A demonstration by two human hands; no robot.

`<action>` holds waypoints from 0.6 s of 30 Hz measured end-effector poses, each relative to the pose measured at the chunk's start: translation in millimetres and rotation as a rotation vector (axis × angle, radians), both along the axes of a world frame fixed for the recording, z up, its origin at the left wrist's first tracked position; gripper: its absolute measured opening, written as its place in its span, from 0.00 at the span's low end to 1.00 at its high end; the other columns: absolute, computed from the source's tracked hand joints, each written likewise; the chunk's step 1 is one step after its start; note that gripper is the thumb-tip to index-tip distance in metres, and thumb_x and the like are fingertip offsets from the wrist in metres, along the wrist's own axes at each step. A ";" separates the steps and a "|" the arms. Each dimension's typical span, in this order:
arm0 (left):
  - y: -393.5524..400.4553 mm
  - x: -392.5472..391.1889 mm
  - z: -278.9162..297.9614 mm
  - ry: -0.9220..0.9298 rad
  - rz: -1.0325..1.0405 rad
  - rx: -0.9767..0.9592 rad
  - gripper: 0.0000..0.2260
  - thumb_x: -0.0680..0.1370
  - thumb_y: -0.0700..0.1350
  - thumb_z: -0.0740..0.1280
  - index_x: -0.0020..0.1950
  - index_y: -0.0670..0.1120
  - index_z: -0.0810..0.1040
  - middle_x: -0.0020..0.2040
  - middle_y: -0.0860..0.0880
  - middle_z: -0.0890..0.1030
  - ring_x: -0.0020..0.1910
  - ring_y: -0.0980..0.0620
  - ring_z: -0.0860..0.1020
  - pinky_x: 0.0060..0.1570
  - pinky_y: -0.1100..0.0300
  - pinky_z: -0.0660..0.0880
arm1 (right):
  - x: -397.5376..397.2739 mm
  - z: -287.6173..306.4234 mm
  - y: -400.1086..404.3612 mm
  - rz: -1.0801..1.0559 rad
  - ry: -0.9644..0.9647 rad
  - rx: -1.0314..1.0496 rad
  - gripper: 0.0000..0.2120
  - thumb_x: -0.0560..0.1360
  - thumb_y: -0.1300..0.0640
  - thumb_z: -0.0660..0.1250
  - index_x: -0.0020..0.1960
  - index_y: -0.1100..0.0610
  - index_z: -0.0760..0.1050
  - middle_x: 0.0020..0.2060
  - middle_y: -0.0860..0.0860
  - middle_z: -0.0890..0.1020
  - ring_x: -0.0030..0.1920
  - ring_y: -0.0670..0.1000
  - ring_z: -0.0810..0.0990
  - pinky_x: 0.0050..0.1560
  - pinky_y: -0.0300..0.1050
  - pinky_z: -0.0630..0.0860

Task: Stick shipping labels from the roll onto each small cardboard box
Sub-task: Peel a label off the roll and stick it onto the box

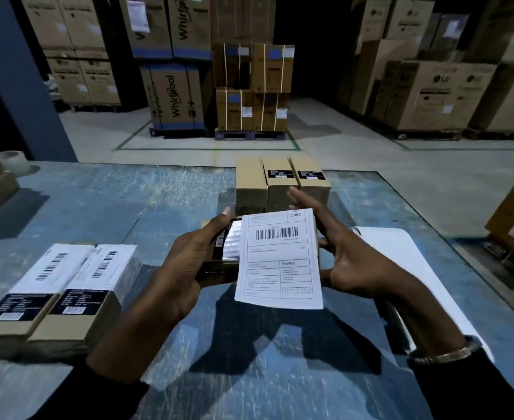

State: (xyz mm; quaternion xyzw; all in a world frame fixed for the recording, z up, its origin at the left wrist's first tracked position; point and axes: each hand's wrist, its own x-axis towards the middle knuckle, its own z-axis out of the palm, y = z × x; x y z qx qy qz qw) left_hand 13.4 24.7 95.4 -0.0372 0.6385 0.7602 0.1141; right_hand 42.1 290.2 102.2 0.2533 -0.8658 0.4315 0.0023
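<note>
White paper, a shipping label [278, 257], lies over the small box [219, 253] held up at the centre of the frame, above the bench [128, 201]; its lower edge hangs past the box and looks not yet pressed down. The likely fault from here is a crooked or creased label: if the loose lower part folds round before the top is smoothed, it may trap a wrinkle across the barcode or sit askew. The box could also tip, being held in the air and not resting on the bench. The left hand [186, 262] has its grip clamped on the box, fingers curled under it and the thumb along its upper left edge. The right hand [340, 256] has its grip apart, fingers fairly straight, touching the right edge of the label and box. In the lower left two labelled boxes [55, 286] lie side by side. Just above the hands stand three unlabelled boxes [280, 180]. A white sheet [401, 253], perhaps the label stock, lies at the right.
</note>
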 end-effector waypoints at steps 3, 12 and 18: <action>0.2 -1.3 -0.4 -0.028 -0.027 -0.005 0.21 0.79 0.61 0.72 0.62 0.47 0.87 0.56 0.43 0.89 0.56 0.40 0.87 0.59 0.41 0.83 | -1.6 -5.0 -7.4 -0.067 0.039 -0.038 0.62 0.70 0.58 0.85 0.85 0.35 0.44 0.77 0.39 0.73 0.79 0.42 0.68 0.75 0.59 0.74; 1.5 1.0 2.9 -0.134 -0.046 0.073 0.22 0.81 0.59 0.70 0.66 0.44 0.85 0.57 0.42 0.88 0.61 0.39 0.85 0.61 0.44 0.82 | 2.9 -1.9 -10.8 -0.138 0.209 -0.171 0.52 0.66 0.57 0.87 0.81 0.40 0.63 0.66 0.40 0.82 0.67 0.49 0.82 0.61 0.50 0.84; -0.5 6.5 9.3 -0.057 -0.132 0.136 0.20 0.83 0.58 0.66 0.68 0.47 0.82 0.59 0.42 0.88 0.54 0.45 0.88 0.50 0.49 0.85 | 2.3 -2.6 -10.9 -0.233 0.260 -0.289 0.45 0.66 0.52 0.85 0.78 0.40 0.69 0.65 0.40 0.83 0.66 0.48 0.83 0.63 0.51 0.84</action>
